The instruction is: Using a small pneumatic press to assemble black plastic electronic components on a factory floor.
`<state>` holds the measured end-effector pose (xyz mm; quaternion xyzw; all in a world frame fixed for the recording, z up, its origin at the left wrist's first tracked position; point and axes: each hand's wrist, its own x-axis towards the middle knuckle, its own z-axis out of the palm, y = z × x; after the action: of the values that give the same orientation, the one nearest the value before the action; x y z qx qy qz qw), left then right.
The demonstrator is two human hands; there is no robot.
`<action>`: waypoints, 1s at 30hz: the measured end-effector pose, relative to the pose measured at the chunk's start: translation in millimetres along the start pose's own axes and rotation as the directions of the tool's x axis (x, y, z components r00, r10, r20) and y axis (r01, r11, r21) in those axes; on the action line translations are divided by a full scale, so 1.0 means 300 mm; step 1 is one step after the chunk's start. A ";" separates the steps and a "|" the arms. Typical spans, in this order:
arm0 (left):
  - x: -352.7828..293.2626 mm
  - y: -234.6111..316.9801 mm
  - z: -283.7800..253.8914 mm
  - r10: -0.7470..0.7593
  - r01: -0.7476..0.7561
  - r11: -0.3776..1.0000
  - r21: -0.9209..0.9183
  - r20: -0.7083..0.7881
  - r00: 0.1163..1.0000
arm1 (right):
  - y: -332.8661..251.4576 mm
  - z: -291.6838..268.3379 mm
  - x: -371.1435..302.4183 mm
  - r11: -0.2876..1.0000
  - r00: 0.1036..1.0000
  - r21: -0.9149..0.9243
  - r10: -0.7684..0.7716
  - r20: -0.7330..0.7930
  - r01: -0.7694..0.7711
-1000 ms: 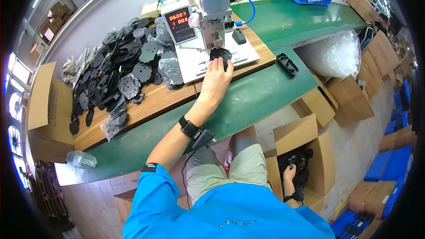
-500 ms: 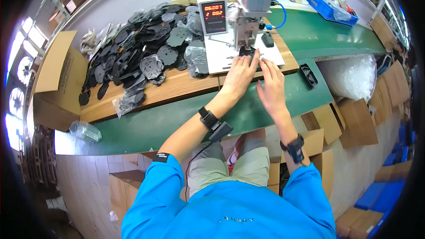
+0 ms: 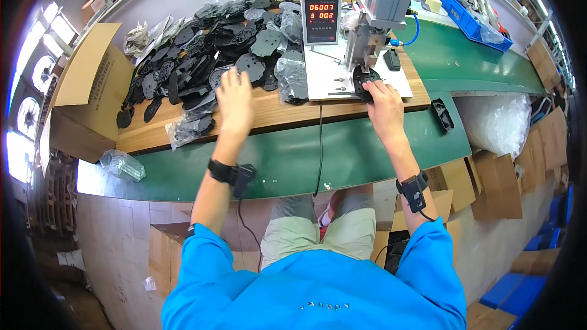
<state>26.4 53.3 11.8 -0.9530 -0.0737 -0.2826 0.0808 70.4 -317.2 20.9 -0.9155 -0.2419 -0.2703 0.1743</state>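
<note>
My right hand (image 3: 386,105) has its fingers closed on the edge of a round black plastic part (image 3: 363,79). That part lies under the head of a bench press (image 3: 369,36) with a grey cylinder, on the press's white base plate (image 3: 324,76). My left hand (image 3: 235,99) hovers, fingers apart and with nothing in them, at the front of a large heap of black plastic parts (image 3: 202,55). A grey disc-shaped part (image 3: 250,65) lies just beyond its fingertips. Beside the press stands a white counter box (image 3: 321,18) with a lit red display.
Wrapped parts (image 3: 292,79) lie between heap and press. An open cardboard box (image 3: 92,98) stands at the left. Right of the press are a black tray-like part (image 3: 441,116), a blue bin (image 3: 471,18) and a bag of clear wrap (image 3: 495,122). A black cable (image 3: 320,146) hangs over the green table.
My left hand has left the press and moved left to the heap. My right hand has closed on the black part under the press. One digit group on the counter has changed.
</note>
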 end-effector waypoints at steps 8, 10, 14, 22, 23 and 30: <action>-0.026 -0.184 0.101 0.077 -0.073 0.997 -0.030 0.177 0.981 | 0.003 0.006 -0.005 1.000 0.999 0.029 0.010 -0.033 -0.009; -0.036 -0.199 0.094 0.119 -0.113 0.990 -0.079 0.086 0.989 | 0.003 0.009 -0.005 1.000 0.999 0.026 0.009 -0.043 -0.008; -0.021 -0.171 0.026 0.043 -0.049 0.974 -0.221 -0.032 0.999 | 0.008 0.004 -0.014 1.000 0.998 0.021 0.011 -0.062 -0.010; -0.031 -0.065 -0.143 0.002 -0.032 0.886 -0.462 -0.067 0.998 | -0.003 0.001 -0.009 0.998 0.997 0.055 0.020 -0.069 -0.016; -0.040 -0.040 -0.156 0.033 -0.065 0.875 -0.480 -0.074 0.997 | -0.002 0.001 -0.009 0.998 0.997 0.056 0.018 -0.072 -0.014; -0.132 0.212 -0.142 0.403 -0.457 0.715 -0.529 -0.222 0.888 | 0.016 0.011 -0.002 0.997 0.997 0.077 -0.020 -0.070 0.026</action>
<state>-17.0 -20.9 18.1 -0.9098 0.2408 -0.3079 -0.1395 74.1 -319.8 17.0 -0.8951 -0.2567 -0.2943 0.2152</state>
